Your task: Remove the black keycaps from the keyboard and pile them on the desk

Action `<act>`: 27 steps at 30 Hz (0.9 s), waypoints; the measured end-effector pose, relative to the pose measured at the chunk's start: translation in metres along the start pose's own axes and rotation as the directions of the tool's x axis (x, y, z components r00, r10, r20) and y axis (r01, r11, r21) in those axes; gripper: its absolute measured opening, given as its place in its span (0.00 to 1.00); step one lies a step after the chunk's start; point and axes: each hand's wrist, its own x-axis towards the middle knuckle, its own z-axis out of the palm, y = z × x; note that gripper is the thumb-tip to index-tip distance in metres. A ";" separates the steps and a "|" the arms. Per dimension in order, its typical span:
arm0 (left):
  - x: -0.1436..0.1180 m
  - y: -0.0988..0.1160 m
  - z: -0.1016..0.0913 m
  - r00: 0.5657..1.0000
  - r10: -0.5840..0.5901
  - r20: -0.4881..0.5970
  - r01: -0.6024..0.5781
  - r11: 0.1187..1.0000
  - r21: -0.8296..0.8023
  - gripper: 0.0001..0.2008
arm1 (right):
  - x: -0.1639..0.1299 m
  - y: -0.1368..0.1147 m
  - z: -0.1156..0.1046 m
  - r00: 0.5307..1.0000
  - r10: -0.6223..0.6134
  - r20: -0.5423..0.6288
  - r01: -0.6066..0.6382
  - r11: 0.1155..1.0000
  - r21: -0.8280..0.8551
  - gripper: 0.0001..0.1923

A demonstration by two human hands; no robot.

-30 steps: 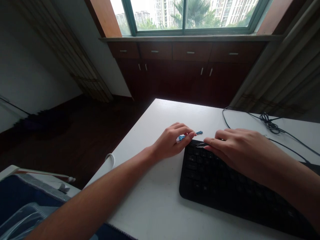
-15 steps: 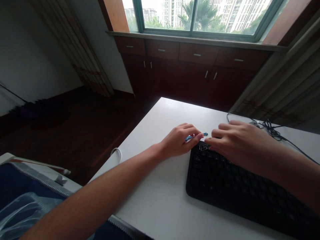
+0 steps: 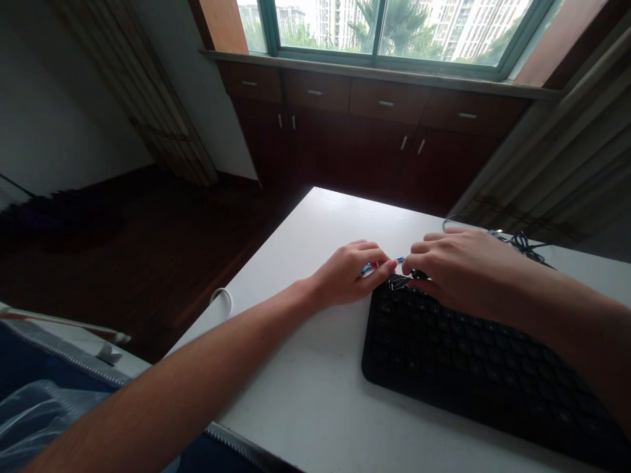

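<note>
My left hand (image 3: 352, 272) rests on the white table with thumb and fingertips pinched on a thin blue strip (image 3: 365, 269). The strip's far end pokes out beyond the fingertips; its exact kind cannot be made out. Close beside it, my right hand (image 3: 458, 266) hangs over the upper left part of a black keyboard (image 3: 444, 387), fingers curled together. A thin shiny wire-like piece (image 3: 397, 283) shows at the keyboard's top left corner and runs toward the right fingertips. What sits inside the right fingers is mostly hidden.
A coiled black cable (image 3: 525, 242) lies behind my right hand. At the left edge of the white table (image 3: 296, 387) is a white ring (image 3: 223, 301). A blue fabric bin with clear plastic (image 3: 49, 414) stands lower left. Wooden cabinets (image 3: 335, 144) line the window wall.
The right hand has moved slightly left, its fingertips now nearer the left fingertips and the blue strip. The left hand keeps its pinch. The whole view has shifted a little.
</note>
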 end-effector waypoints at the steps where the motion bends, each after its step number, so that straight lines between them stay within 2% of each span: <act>1: 0.000 0.000 0.000 1.000 -0.003 0.005 0.003 1.000 -0.007 0.15 | -0.001 0.000 0.001 1.000 0.018 0.008 -0.018 1.000 0.013 0.08; 5: 0.001 0.002 -0.002 1.000 0.002 0.026 0.000 0.999 -0.051 0.14 | -0.001 -0.002 0.000 0.998 0.064 0.028 -0.065 0.997 0.046 0.07; 9: 0.002 0.002 -0.004 0.999 -0.012 0.033 0.015 0.994 -0.106 0.13 | 0.005 -0.005 -0.007 0.999 0.035 0.039 -0.036 0.999 0.022 0.08; 13: 0.003 0.000 -0.004 0.989 -0.142 0.029 0.144 0.977 -0.156 0.15 | 0.014 -0.007 -0.019 0.993 0.034 0.109 -0.032 0.999 -0.014 0.05; 17: 0.004 -0.001 -0.005 0.965 -0.252 0.074 0.261 0.947 -0.185 0.17 | 0.014 0.000 -0.018 0.990 0.084 0.110 -0.092 0.993 0.069 0.09; 23: 0.005 -0.002 -0.005 0.959 -0.262 0.104 0.279 0.935 -0.220 0.17 | 0.007 0.005 -0.008 0.994 0.098 0.038 -0.102 0.987 0.121 0.10; 27: 0.004 -0.007 -0.004 0.962 -0.249 0.109 0.267 0.942 -0.204 0.16 | 0.014 -0.004 -0.021 0.986 0.121 0.119 -0.137 0.980 0.143 0.09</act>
